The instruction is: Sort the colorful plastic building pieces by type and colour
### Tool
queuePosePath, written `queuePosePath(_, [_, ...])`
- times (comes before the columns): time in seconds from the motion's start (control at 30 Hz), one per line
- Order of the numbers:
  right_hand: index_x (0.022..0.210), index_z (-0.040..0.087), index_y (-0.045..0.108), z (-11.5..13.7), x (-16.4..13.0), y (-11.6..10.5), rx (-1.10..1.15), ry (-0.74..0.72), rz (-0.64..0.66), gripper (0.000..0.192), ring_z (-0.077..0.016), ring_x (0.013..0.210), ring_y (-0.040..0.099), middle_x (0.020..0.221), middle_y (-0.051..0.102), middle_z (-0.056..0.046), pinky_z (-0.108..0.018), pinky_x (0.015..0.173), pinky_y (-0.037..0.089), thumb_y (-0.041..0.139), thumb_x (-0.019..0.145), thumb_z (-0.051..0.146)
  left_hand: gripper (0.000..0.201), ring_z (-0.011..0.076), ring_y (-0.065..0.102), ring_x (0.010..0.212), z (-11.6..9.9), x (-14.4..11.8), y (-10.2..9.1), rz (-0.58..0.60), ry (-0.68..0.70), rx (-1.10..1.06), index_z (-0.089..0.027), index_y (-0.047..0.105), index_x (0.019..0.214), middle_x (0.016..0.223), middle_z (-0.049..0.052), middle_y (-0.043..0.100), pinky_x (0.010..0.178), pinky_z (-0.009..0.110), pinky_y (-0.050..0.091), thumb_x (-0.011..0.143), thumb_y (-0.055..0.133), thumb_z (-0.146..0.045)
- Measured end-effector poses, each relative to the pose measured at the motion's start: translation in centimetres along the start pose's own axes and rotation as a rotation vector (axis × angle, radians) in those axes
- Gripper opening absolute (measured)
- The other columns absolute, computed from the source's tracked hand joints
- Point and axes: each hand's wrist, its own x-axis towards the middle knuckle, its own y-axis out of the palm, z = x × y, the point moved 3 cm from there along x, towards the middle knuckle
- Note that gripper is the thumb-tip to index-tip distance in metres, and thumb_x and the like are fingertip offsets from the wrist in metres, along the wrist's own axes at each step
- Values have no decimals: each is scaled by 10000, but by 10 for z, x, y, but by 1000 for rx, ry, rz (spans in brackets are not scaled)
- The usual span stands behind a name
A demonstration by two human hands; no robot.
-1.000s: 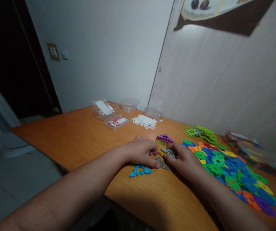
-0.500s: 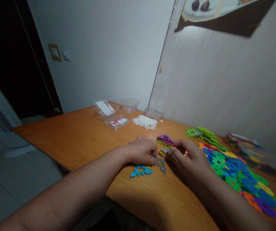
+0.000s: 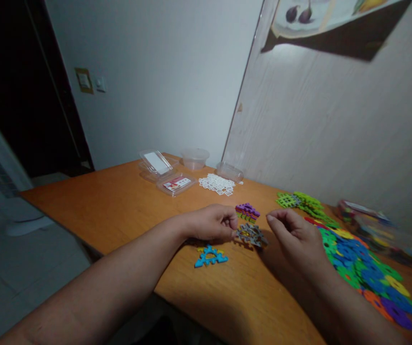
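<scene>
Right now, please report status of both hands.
Left hand pinching grey pieces. Right hand beside them, curled, empty. Purple stack close behind.

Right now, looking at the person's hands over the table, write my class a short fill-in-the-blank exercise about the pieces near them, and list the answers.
1. The left hand pinches a flat ____ triangular piece.
2. The triangle lying below the left hand is ____.
3. The right hand holds ____.
4. The small stack beyond the hands has a ____ piece on top.

Answers: grey; blue; nothing; purple
</scene>
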Motion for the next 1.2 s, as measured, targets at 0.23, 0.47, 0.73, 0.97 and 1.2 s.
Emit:
queuePosePath(0.23, [1266, 232, 624, 5, -7, 16, 304, 68, 221, 418, -240, 973, 674, 1201, 693, -104, -368, 789, 544, 625, 869, 365, 180, 71, 536, 676, -12, 2, -7, -124, 56, -349, -156, 570, 859, 782, -21, 604, 622, 201, 385, 740, 704, -176])
queuePosePath(0.47, [1305, 247, 573, 6, -16, 32, 484, 63, 335, 455, -239, 993, 680, 1187, 691, -108, -429, 863, 563, 646, 898, 438, 216, 71, 536, 671, -8, 4, 4, -40, 41, -474, -151, 593, 822, 762, -23, 608, 617, 198, 381, 701, 769, -173])
queuePosePath(0.73, [1335, 277, 559, 11, -17, 28, 485, -7, 324, 461, -257, 1275, 559, 1392, 594, -97, -464, 1080, 454, 636, 913, 447, 328, 103, 607, 761, -11, 5, 9, 45, 51, -739, -142, 573, 805, 857, 23, 641, 745, 256, 453, 645, 853, -198])
queuePosePath(0.97, [1218, 261, 638, 16, -11, 18, 485, 24, 165, 416, -249, 1005, 688, 1140, 718, -108, -375, 826, 587, 704, 858, 459, 347, 119, 626, 774, -13, 4, 12, 51, 21, -718, -141, 607, 874, 843, 41, 673, 786, 286, 460, 661, 856, -257])
queuePosePath(1.2, [1093, 229, 748, -14, 8, -2, 40, 49, 97, 343, -288, 1014, 676, 1106, 745, -98, -427, 850, 534, 677, 831, 439, 262, 79, 556, 674, -7, 8, -19, -334, 89, -587, -142, 620, 888, 803, 20, 677, 664, 224, 394, 745, 777, -296])
